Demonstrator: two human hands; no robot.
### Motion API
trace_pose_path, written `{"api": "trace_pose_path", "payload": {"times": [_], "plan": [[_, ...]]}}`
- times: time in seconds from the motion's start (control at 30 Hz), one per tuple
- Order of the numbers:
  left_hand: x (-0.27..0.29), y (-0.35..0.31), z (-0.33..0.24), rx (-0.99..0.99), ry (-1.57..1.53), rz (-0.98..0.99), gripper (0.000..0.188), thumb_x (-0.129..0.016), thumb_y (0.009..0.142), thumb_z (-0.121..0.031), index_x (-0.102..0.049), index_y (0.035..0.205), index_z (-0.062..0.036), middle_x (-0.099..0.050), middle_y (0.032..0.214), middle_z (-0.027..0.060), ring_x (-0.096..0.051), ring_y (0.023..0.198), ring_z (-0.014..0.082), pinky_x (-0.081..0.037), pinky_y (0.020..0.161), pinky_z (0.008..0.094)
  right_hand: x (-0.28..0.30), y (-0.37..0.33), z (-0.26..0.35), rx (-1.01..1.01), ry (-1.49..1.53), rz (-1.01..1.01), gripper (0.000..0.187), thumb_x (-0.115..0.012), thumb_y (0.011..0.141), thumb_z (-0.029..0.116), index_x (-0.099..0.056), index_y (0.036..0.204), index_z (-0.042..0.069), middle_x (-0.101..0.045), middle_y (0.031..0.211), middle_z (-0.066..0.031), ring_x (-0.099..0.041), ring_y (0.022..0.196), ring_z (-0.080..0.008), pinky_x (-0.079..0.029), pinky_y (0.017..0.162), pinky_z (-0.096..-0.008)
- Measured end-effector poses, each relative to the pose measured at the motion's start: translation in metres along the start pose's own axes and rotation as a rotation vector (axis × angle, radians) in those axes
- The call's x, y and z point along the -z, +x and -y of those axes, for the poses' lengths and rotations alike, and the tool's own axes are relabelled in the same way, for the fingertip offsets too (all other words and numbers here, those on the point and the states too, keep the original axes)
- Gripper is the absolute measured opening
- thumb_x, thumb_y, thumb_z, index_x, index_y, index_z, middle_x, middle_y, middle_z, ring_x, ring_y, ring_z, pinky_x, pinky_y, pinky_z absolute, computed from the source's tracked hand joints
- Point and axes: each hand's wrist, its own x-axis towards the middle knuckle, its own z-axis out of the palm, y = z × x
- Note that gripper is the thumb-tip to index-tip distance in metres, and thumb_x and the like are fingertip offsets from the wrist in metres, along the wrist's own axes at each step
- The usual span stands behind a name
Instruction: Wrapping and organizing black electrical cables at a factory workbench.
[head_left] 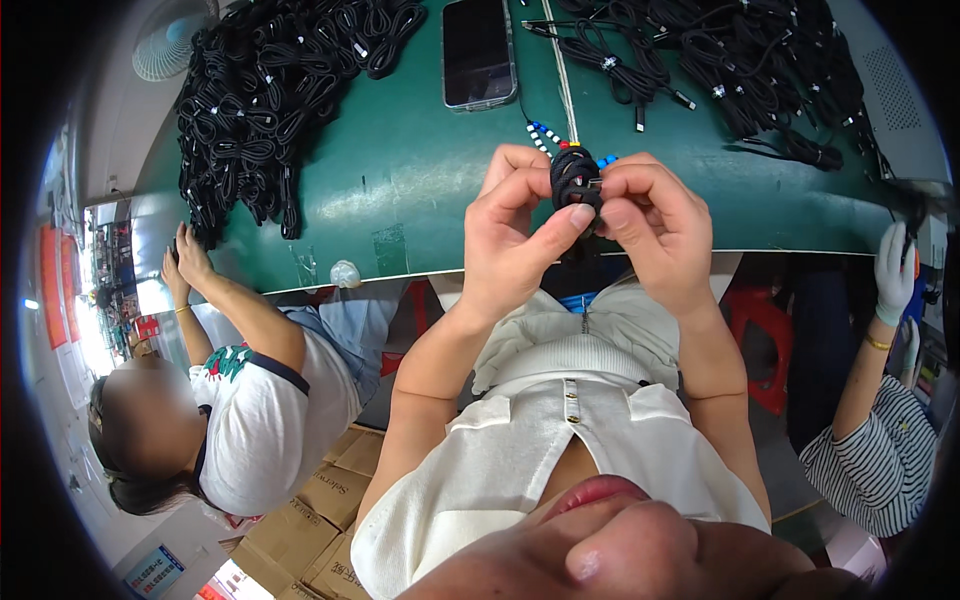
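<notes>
Between my two hands, just over the near edge of the green table [400, 190], is a coiled black cable [573, 172], bundled tight. My left hand [515, 225] is closed on the coil, its thumb pressed along the lower part. At the coil's right side, the fingers of my right hand [660, 220] pinch close to a small metal connector end; what exactly they grip is partly hidden. Right behind the coil lies a string of blue and white beads [542, 133].
A big heap of coiled black cables [260, 120] covers the table's left; more cables [745, 70] lie at the right. A phone [478, 55] rests at the back. Co-workers sit on both sides, the right one in white gloves [893, 275]. Cardboard boxes [290, 540] stand behind the left co-worker.
</notes>
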Motion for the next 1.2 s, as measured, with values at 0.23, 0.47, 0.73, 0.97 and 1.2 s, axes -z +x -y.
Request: {"api": "trace_pose_path", "payload": {"times": [0.23, 0.47, 0.73, 0.97, 1.2], "plan": [[0.008, 0.002, -0.013, 0.118, -0.119, 0.212, 0.017, -0.070, 0.074, -0.008, -0.061, 0.086, 0.0014, -0.046, 0.097, 0.0054, -0.049, 0.093, 0.0134, -0.042, 0.083, 0.0281, 0.019, 0.004, -0.009, -0.001, 0.115, 0.283, 0.015, -0.063, 0.082, 0.007, -0.057, 0.093, 0.000, -0.055, 0.082, -0.0038, -0.056, 0.067, -0.0087, -0.047, 0.057, -0.0209], [0.004, 0.008, -0.012, 0.179, -0.234, 0.192, 0.016, -0.066, 0.080, -0.011, -0.061, 0.087, 0.0023, -0.046, 0.099, 0.0052, -0.052, 0.089, 0.0157, -0.046, 0.081, 0.0289, 0.013, 0.002, -0.006, -0.163, 0.390, 0.233, 0.018, -0.059, 0.085, 0.007, -0.055, 0.100, -0.002, -0.052, 0.084, -0.0024, -0.050, 0.060, -0.0048, -0.042, 0.052, -0.0169], [0.002, 0.005, -0.001, 0.158, -0.190, 0.188, 0.015, -0.065, 0.081, -0.014, -0.058, 0.084, -0.0014, -0.046, 0.099, 0.0041, -0.051, 0.092, 0.0131, -0.044, 0.081, 0.0272, 0.016, 0.002, -0.011, -0.222, 0.457, 0.297, 0.017, -0.060, 0.084, 0.006, -0.055, 0.099, -0.002, -0.050, 0.087, -0.0011, -0.048, 0.069, -0.0040, -0.043, 0.055, -0.0175], [-0.005, -0.005, -0.009, 0.376, -0.244, 0.271, 0.024, -0.067, 0.079, -0.022, -0.052, 0.084, -0.0038, -0.055, 0.093, 0.0098, -0.057, 0.077, 0.0170, -0.047, 0.072, 0.0302, 0.026, 0.015, 0.002, -0.099, 0.338, -0.025, 0.019, -0.054, 0.090, 0.018, -0.057, 0.097, 0.001, -0.052, 0.077, 0.0013, -0.046, 0.059, -0.0039, -0.037, 0.054, -0.0163], [-0.003, -0.013, -0.008, 0.389, -0.352, 0.347, 0.018, -0.064, 0.082, -0.014, -0.052, 0.090, -0.0031, -0.058, 0.090, 0.0062, -0.058, 0.083, 0.0146, -0.047, 0.079, 0.0295, 0.020, 0.033, 0.010, 0.030, 0.364, -0.052, 0.023, -0.056, 0.089, 0.021, -0.057, 0.099, 0.001, -0.053, 0.079, 0.0012, -0.048, 0.062, -0.0048, -0.036, 0.057, -0.0175]]}}
